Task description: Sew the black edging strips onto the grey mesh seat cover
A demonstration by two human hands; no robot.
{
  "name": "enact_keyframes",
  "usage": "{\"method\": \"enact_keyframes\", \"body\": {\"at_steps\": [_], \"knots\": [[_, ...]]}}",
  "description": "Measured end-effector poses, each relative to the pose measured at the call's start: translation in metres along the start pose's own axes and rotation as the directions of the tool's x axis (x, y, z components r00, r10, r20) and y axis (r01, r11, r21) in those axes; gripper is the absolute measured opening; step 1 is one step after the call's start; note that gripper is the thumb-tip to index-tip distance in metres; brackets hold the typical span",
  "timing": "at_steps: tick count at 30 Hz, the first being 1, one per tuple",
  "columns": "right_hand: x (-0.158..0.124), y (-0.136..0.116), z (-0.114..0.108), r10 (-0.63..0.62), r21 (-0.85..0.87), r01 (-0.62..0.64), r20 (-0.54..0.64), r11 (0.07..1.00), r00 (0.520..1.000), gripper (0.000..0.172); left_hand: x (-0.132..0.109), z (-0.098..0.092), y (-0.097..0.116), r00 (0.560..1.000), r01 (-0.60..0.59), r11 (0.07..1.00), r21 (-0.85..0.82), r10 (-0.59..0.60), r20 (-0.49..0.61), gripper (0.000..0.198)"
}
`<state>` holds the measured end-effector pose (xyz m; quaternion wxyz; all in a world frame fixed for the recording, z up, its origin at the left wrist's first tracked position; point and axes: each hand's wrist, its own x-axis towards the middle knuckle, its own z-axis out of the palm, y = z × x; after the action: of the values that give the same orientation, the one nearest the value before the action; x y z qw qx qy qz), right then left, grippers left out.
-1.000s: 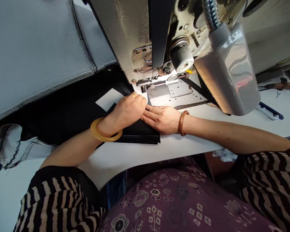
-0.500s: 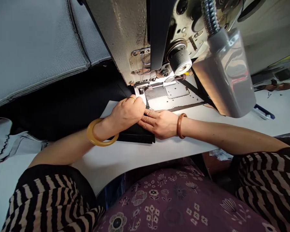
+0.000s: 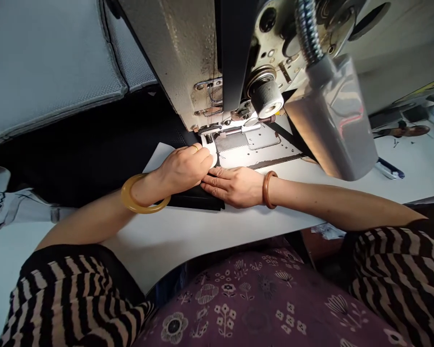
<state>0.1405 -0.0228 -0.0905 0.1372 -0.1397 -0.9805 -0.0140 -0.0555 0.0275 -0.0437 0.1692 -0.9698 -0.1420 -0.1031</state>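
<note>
My left hand is curled beside the presser foot of a sewing machine, thumb and fingers pinched together. What lies in the pinch is mostly hidden; a brightly lit white piece shows at the fingertips. My right hand rests flat with fingers stretched out, pressing on a folded black fabric piece. Its fingertips almost meet my left hand. A white sheet corner pokes out left of my left hand. The needle tip is too small to make out.
A grey lamp hangs low above my right forearm. Large black material and a grey panel lie at left. On the right of the white table are a blue-handled tool and a brown-handled tool.
The whole view has shifted slightly. My left hand has drawn a little left of the presser foot, baring more of the white piece. My right hand stays flat on the black fabric.
</note>
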Motion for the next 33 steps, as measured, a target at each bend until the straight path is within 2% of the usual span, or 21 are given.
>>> {"method": "enact_keyframes", "body": {"at_steps": [4, 7, 10, 12, 14, 17, 20, 22, 25, 29, 33], "knots": [[-0.001, 0.001, 0.003, 0.038, 0.01, -0.038, -0.005, 0.999, 0.999, 0.041, -0.001, 0.003, -0.003, 1.0, -0.009, 1.0, -0.026, 0.008, -0.016, 0.018], [0.001, 0.004, 0.003, 0.075, 0.049, -0.076, 0.031, 0.996, 0.997, 0.043, 0.0, 0.007, -0.009, 1.0, -0.012, 0.999, -0.031, 0.012, 0.02, 0.017], [0.006, 0.008, 0.002, 0.136, 0.113, -0.149, 0.11, 0.982, 0.985, 0.05, 0.002, 0.008, -0.015, 0.997, -0.005, 1.0, -0.01, 0.006, 0.077, 0.015], [0.009, 0.011, 0.0, 0.169, 0.154, -0.19, 0.141, 0.97, 0.976, 0.056, 0.004, 0.004, -0.014, 0.987, 0.03, 1.0, 0.007, -0.031, 0.156, 0.017], [0.009, 0.012, -0.003, 0.159, 0.187, -0.183, 0.139, 0.965, 0.978, 0.06, 0.008, -0.002, -0.006, 0.962, 0.101, 0.995, 0.026, -0.104, 0.253, 0.021], [0.005, 0.013, -0.007, 0.073, 0.228, -0.095, 0.105, 0.969, 0.992, 0.057, 0.017, -0.012, 0.016, 0.897, 0.251, 0.967, 0.033, -0.246, 0.368, 0.026], [0.0, 0.013, -0.009, 0.02, 0.261, -0.041, 0.084, 0.964, 0.996, 0.052, 0.025, -0.017, 0.036, 0.824, 0.393, 0.917, 0.069, -0.385, 0.416, 0.027], [-0.001, 0.011, -0.008, 0.02, 0.256, -0.041, 0.084, 0.966, 0.996, 0.048, 0.026, -0.019, 0.042, 0.795, 0.444, 0.891, 0.093, -0.439, 0.419, 0.027], [0.003, 0.007, -0.006, 0.021, 0.202, -0.04, 0.093, 0.979, 0.995, 0.044, 0.02, -0.023, 0.04, 0.792, 0.445, 0.894, 0.055, -0.421, 0.442, 0.024], [0.008, 0.001, -0.003, 0.069, 0.147, -0.08, 0.077, 0.986, 0.995, 0.047, 0.012, -0.025, 0.034, 0.781, 0.454, 0.89, 0.029, -0.414, 0.468, 0.024], [0.01, -0.001, -0.005, 0.11, 0.151, -0.125, 0.102, 0.981, 0.989, 0.045, 0.013, -0.022, 0.033, 0.791, 0.469, 0.883, 0.025, -0.432, 0.433, 0.026]]}}
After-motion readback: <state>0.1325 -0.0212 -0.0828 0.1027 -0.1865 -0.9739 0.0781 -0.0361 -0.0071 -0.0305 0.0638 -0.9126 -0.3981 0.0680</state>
